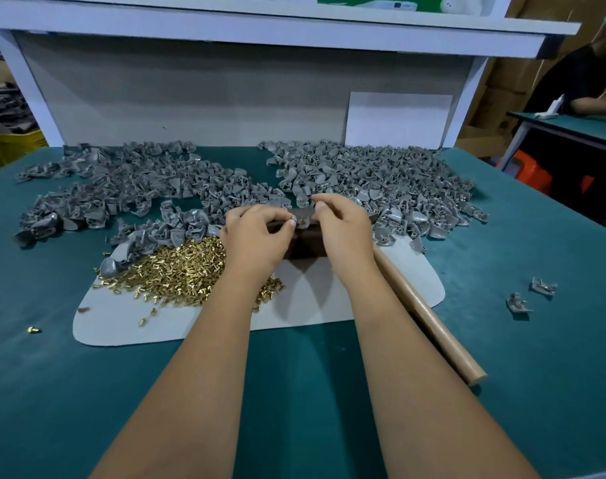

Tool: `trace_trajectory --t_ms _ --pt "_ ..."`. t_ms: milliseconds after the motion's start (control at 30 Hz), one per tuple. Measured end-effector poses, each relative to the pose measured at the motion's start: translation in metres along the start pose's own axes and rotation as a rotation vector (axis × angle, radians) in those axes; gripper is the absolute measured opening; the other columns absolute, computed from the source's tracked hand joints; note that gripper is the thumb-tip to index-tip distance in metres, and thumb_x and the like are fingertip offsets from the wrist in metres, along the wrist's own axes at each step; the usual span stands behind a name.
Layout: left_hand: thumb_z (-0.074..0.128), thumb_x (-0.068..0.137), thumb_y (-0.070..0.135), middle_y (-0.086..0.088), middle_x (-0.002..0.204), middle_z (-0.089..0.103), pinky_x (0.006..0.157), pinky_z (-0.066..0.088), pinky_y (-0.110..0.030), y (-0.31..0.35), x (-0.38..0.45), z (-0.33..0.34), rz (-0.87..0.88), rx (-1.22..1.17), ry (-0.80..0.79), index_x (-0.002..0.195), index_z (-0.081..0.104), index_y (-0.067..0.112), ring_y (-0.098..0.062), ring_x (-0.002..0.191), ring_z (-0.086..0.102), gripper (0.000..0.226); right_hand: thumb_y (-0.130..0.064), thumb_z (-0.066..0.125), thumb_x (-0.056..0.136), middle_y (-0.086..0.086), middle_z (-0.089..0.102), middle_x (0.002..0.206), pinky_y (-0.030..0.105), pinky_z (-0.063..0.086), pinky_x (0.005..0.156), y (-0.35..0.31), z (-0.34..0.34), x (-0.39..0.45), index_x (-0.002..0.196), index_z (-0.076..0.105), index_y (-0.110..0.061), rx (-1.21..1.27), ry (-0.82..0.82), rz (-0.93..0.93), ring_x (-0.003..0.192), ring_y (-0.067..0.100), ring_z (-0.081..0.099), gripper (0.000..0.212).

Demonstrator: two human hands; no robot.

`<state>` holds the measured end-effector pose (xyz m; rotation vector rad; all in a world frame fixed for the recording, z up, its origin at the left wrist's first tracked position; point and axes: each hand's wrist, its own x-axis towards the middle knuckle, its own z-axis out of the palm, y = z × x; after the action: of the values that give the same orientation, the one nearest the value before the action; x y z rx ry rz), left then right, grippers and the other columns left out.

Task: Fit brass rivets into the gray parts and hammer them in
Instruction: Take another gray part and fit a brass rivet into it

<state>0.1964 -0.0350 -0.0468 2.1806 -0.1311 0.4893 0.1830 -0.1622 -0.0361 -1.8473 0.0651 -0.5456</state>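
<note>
A green-covered workbench (pixel 502 392) fills the view, backed by a pale panel under a white shelf, with another person at a neighbouring table off to the right.

Nearest on the bench, a wooden hammer handle (pixel 429 316) lies slanted just right of the right forearm, probably parked there so the hand can take it up once the rivet is seated. It crosses a pale mat (pixel 312 305) that seems to serve as the striking pad.

At the centre of the work, the left hand (pixel 256 236) pinches a small gray part (pixel 293 221) between thumb and forefinger over a dark block (pixel 303 247), where brass studs show. The right hand (pixel 343 229) has its fingers curled down just right of that pinch; what it grips cannot be told, perhaps a rivet.

Directly left of the pinch, touching the left wrist, lies the loose heap of brass rivets (pixel 177 267) on the mat, within easy reach.

No bins here: beyond the grip, gray parts sit in two open piles, a left pile (pixel 122 195) and a right pile (pixel 381 181); brass studs show in the right pile, so these look finished. Two stray pieces (pixel 529 295) lie well to the right.
</note>
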Motion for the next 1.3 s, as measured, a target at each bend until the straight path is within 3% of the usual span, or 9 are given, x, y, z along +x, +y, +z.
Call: trace_trajectory --t_ms 167,300,400,500,667,833,1000,1133,1300 --pt "0.067 0.09 0.033 0.015 0.113 0.067 0.111 0.026 -0.046 0.0 0.0 -0.001 -0.004 -0.003 -0.005 0.083 0.061 0.046 -0.023 0.128 0.036 0.016 -0.014 0.052 0.089 -0.012 0.067 0.074 0.015 0.039 0.064 -0.002 -0.001 0.002 0.083 0.068 -0.03 0.082 0.023 0.087 0.072 -0.006 0.058 0.024" --pt "0.067 0.09 0.033 0.013 0.114 0.068 0.111 0.027 -0.046 -0.001 0.0 0.0 0.0 0.004 -0.003 0.092 0.071 0.039 -0.024 0.129 0.036 0.008 -0.018 0.061 0.084 -0.014 0.065 0.08 0.018 0.042 0.068 -0.002 0.005 0.003 0.073 0.066 -0.03 -0.079 -0.042 -0.022 0.077 -0.001 0.057 0.017" --pt "0.067 0.09 0.033 0.011 0.115 0.069 0.112 0.026 -0.046 -0.002 0.001 0.0 0.005 0.006 0.002 0.095 0.074 0.035 -0.023 0.13 0.037 0.009 -0.018 0.066 0.084 -0.004 0.065 0.09 0.031 0.048 0.081 0.002 0.008 0.004 0.078 0.069 -0.022 -0.193 -0.032 -0.094 0.087 0.013 0.059 0.008" --pt "0.067 0.09 0.034 0.011 0.115 0.069 0.112 0.025 -0.046 -0.002 0.001 0.001 0.009 0.012 0.005 0.095 0.075 0.033 -0.022 0.131 0.038 0.01 -0.015 0.066 0.085 -0.003 0.064 0.089 0.039 0.048 0.084 0.003 0.01 0.005 0.076 0.067 -0.021 -0.244 -0.031 -0.107 0.095 0.022 0.057 0.01" --pt "0.067 0.089 0.036 0.014 0.115 0.068 0.11 0.024 -0.041 -0.003 0.001 0.003 -0.01 0.016 0.028 0.094 0.075 0.035 -0.021 0.131 0.036 0.01 -0.011 0.06 0.087 -0.01 0.056 0.084 0.032 0.038 0.075 0.0 0.015 0.001 0.071 0.057 -0.023 -0.395 0.028 -0.187 0.096 0.017 0.048 0.02" --pt "0.066 0.089 0.039 0.02 0.111 0.066 0.098 0.019 -0.034 -0.004 0.001 0.005 -0.031 0.033 0.033 0.093 0.074 0.039 -0.021 0.129 0.035 0.009 -0.01 0.061 0.086 -0.006 0.06 0.087 0.034 0.043 0.077 0.001 0.013 -0.003 0.073 0.06 -0.02 -0.414 0.039 -0.226 0.095 0.018 0.051 0.017" --pt "0.067 0.088 0.038 0.02 0.113 0.067 0.093 0.017 -0.033 -0.005 0.002 0.007 -0.049 0.018 0.03 0.093 0.075 0.04 -0.02 0.129 0.035 0.009 -0.015 0.06 0.085 -0.007 0.06 0.086 0.033 0.047 0.069 -0.006 0.014 0.002 0.07 0.06 -0.023 -0.495 0.015 -0.149 0.087 0.019 0.055 0.017" --pt "0.068 0.089 0.036 0.018 0.113 0.067 0.092 0.017 -0.034 -0.005 0.003 0.005 -0.038 0.009 0.022 0.094 0.075 0.039 -0.021 0.13 0.038 0.009 -0.016 0.058 0.083 -0.005 0.062 0.084 0.028 0.041 0.062 -0.012 0.019 0.002 0.065 0.055 -0.027 -0.571 0.069 -0.086 0.079 0.02 0.056 0.021" --pt "0.067 0.089 0.037 0.018 0.112 0.067 0.097 0.019 -0.036 -0.004 0.001 0.004 -0.013 0.022 0.016 0.093 0.075 0.038 -0.021 0.13 0.036 0.009 -0.014 0.06 0.086 -0.005 0.063 0.091 0.038 0.046 0.079 -0.004 0.015 -0.003 0.077 0.066 -0.02 -0.428 0.035 -0.158 0.095 0.019 0.053 0.012"
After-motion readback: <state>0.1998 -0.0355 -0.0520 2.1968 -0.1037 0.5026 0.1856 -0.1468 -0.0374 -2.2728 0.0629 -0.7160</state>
